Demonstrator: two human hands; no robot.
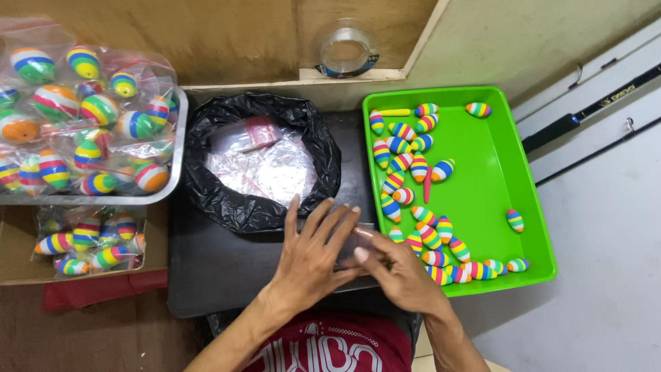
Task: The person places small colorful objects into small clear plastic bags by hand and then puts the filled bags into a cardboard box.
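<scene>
Both hands meet over a dark tabletop [227, 269]. The left hand [310, 258] lies flat with its fingers spread and straight, pressing down on a small clear plastic bag [363, 231] whose edge shows just past the fingertips; the spread looks meant to keep the slippery film from sliding. The right hand [399, 275] sits touching the left, its fingers curled in and pinching at the same bag (whether anything is inside cannot be told, since the hands cover most of it).

Just beyond the left fingertips stands a bin lined with a black bag [206, 186], holding a heap of clear empty plastic bags [265, 165]. Just beside the right hand, on its outer side, a green tray [509, 158] holds many loose striped, oval floats [403, 148], crowded along the edge nearest the hands. Well off to the left hand's outer side, a metal tray [180, 138] is piled with bagged striped floats [82, 124], with more bagged floats in a cardboard box [14, 255] nearer the person.
</scene>
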